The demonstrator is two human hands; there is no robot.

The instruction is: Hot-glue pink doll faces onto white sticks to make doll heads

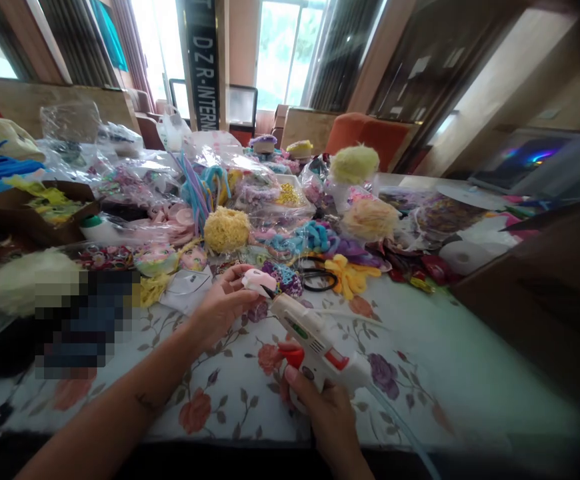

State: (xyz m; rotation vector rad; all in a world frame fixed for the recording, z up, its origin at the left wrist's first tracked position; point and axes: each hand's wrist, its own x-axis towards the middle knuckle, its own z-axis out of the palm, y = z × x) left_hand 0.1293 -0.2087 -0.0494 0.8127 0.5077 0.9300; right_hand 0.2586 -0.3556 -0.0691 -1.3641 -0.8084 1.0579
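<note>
On the left, a small pink piece is being held at the fingertips of the left hand, above the flower-patterned bench. To its right, a glue gun is being gripped by the right hand, and its nozzle end is being pointed up and left, toward the piece. Just behind the two, a purple and blue bundle is being partly covered by them.

At the far left, a dark object is being masked by coarse pixels, so what it is cannot be told. The far side of the piece is being hidden by the left fingers, and whether the nozzle is touching it cannot be made out. Most of the gun's handle is being covered by the right hand, while its pale cord is being cut off by the bottom edge. At the right, a cardboard box is being left in shadow and cropped.

A smooth, pale surface is being shown by the piece, with a dark patch below it. On the gun, a white body is being set off by red parts.
</note>
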